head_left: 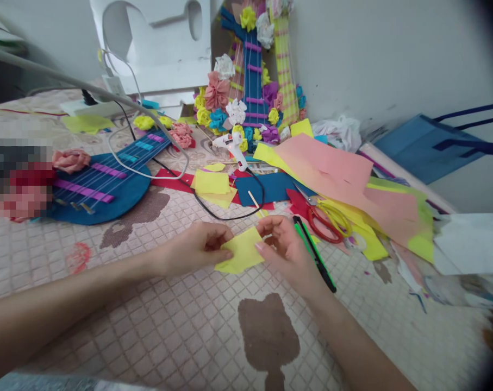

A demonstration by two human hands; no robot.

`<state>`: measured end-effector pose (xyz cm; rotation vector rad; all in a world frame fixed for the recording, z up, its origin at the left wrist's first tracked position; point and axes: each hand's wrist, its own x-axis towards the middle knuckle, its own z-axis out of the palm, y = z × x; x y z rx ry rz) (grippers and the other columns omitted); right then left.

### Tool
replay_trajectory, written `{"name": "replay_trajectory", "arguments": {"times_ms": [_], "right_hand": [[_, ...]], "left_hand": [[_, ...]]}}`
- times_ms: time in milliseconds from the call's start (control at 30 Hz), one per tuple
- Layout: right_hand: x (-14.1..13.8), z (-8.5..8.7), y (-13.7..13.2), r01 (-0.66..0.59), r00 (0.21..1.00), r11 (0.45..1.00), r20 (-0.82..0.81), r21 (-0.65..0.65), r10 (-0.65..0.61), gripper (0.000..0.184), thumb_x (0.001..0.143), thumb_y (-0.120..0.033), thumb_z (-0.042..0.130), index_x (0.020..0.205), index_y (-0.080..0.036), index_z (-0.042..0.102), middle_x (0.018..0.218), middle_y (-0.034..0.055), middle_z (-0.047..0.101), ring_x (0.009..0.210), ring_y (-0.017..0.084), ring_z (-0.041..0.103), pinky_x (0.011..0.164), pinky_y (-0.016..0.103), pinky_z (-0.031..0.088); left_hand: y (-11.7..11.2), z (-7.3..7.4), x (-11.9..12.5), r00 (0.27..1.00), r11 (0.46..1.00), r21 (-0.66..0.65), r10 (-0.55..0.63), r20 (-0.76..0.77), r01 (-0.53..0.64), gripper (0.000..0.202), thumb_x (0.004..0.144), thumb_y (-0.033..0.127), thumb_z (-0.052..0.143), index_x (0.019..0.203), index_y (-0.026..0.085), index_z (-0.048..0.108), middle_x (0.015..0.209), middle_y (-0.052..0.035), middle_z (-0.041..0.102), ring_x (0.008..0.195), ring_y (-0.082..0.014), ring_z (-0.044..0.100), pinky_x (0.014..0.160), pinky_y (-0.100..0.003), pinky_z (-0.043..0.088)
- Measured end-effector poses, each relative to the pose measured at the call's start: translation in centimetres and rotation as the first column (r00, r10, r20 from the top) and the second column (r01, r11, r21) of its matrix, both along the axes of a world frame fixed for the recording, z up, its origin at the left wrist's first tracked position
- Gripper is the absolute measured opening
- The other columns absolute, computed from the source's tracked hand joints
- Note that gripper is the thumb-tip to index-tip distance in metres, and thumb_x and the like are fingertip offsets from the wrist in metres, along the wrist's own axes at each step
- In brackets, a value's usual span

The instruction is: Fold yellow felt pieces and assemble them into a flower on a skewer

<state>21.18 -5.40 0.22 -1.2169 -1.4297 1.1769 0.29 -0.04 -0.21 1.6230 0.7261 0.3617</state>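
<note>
A small square of yellow crepe paper (pixel 241 252) hangs between my two hands, just above the checked tablecloth. My left hand (pixel 197 247) pinches its left edge between thumb and fingers. At the right edge, my right hand (pixel 285 247) has its thumb and fingertips closed on the sheet. A thin pale stick (pixel 254 201) lies behind the paper. Close beside my right hand is a green and black box cutter (pixel 314 254). More yellow paper squares (pixel 212 182) lie farther back, next to a dark blue sheet (pixel 266 187).
A white glue gun (pixel 233 149) with a black cord stands at the back middle. Red and yellow-handled scissors (pixel 328 220) lie right, near pink and yellow paper sheets (pixel 323 168). A blue paper guitar (pixel 107 184) with flowers lies left; decorated guitars (pixel 254 81) lean behind. A white cable (pixel 148 103) crosses the upper left.
</note>
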Motion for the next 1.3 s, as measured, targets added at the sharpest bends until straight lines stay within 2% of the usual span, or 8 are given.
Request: {"name": "replay_trajectory", "arguments": {"times_ms": [133,300,567,800,933,1033,1167,1300], "right_hand": [[-0.3,0.1,-0.5,-0.09,0.995,0.995,0.049,-0.043,0.092,0.035,0.084,-0.019,0.056,0.115,-0.028,0.044,0.085,-0.0022,0.054,0.073,0.012,0.052,0.065,0.025,0.044],[-0.3,-0.1,-0.7,-0.094,0.993,0.994,0.063,-0.061,0.098,0.033,0.083,-0.015,0.053,0.111,-0.029,0.044,0.08,-0.0043,0.048,0.067,0.011,0.048,0.059,0.023,0.04],[0.1,0.1,-0.6,-0.098,0.96,0.993,0.256,-0.068,0.112,0.008,0.084,-0.015,0.052,0.085,-0.021,0.057,0.067,-0.0044,0.045,0.059,0.01,0.043,0.05,0.022,0.033],[0.5,0.0,-0.8,-0.166,0.961,0.981,0.207,-0.1,0.183,0.02,0.085,-0.014,0.046,0.095,-0.022,0.06,0.081,-0.0002,0.057,0.07,0.012,0.053,0.059,0.023,0.042],[0.6,-0.5,-0.8,-0.077,0.961,0.996,0.264,-0.046,0.086,0.028,0.082,-0.011,0.046,0.104,-0.024,0.058,0.091,0.0015,0.061,0.077,0.014,0.058,0.064,0.026,0.046],[0.4,-0.7,-0.7,0.019,0.892,0.994,0.448,0.107,-0.065,0.025,0.078,-0.008,0.051,0.097,-0.023,0.058,0.086,0.001,0.062,0.071,0.014,0.057,0.062,0.027,0.045],[-0.2,-0.6,-0.9,-0.02,0.774,0.93,0.594,0.366,-0.217,0.014,0.078,-0.008,0.054,0.081,-0.022,0.055,0.081,0.0024,0.053,0.072,0.016,0.053,0.065,0.03,0.045],[-1.1,-0.8,-1.3,-0.08,0.727,0.9,0.642,0.429,-0.242,0.014,0.079,-0.008,0.053,0.078,-0.022,0.052,0.088,0.0047,0.047,0.079,0.018,0.052,0.068,0.032,0.046]], "left_hand": [[0.6,0.5,-0.4,0.997,0.998,0.006,-0.061,-0.039,0.061,0.017,0.078,0.03,0.061,0.082,0.013,0.059,0.067,0.0015,0.059,0.059,-0.0087,0.052,0.051,-0.018,0.038],[1.3,0.2,-0.5,0.993,0.983,-0.155,0.108,0.042,-0.1,0.024,0.074,0.033,0.067,0.083,0.013,0.058,0.07,0.0006,0.06,0.059,-0.0081,0.053,0.055,-0.02,0.042],[1.3,0.0,-0.5,0.986,0.977,-0.181,0.135,0.094,-0.116,0.028,0.075,0.034,0.067,0.091,0.014,0.056,0.072,0.0004,0.062,0.061,-0.0092,0.056,0.057,-0.022,0.045],[1.5,-0.3,-0.7,0.98,0.979,0.071,0.185,0.073,-0.19,0.022,0.081,0.034,0.06,0.091,0.015,0.058,0.078,-0.0027,0.064,0.071,-0.0136,0.061,0.062,-0.025,0.049],[1.6,0.2,-1.3,0.946,0.843,0.438,0.319,0.062,-0.313,0.023,0.085,0.033,0.057,0.102,0.017,0.059,0.101,-0.006,0.065,0.092,-0.0182,0.062,0.081,-0.033,0.051],[1.3,0.5,-1.5,0.953,0.711,0.657,0.301,0.042,-0.253,0.026,0.084,0.028,0.058,0.109,0.019,0.057,0.107,-0.0056,0.063,0.1,-0.0193,0.058,0.089,-0.035,0.047],[0.3,0.3,-1.0,0.994,0.628,0.776,0.106,-0.015,-0.055,0.042,0.078,0.028,0.068,0.116,0.02,0.052,0.118,-0.0075,0.056,0.111,-0.0228,0.05,0.096,-0.038,0.042],[-1.0,-0.2,0.1,0.996,0.554,0.832,0.056,-0.074,0.03,0.036,0.078,0.026,0.069,0.109,0.017,0.055,0.11,-0.009,0.056,0.102,-0.0239,0.05,0.087,-0.04,0.041]]}}
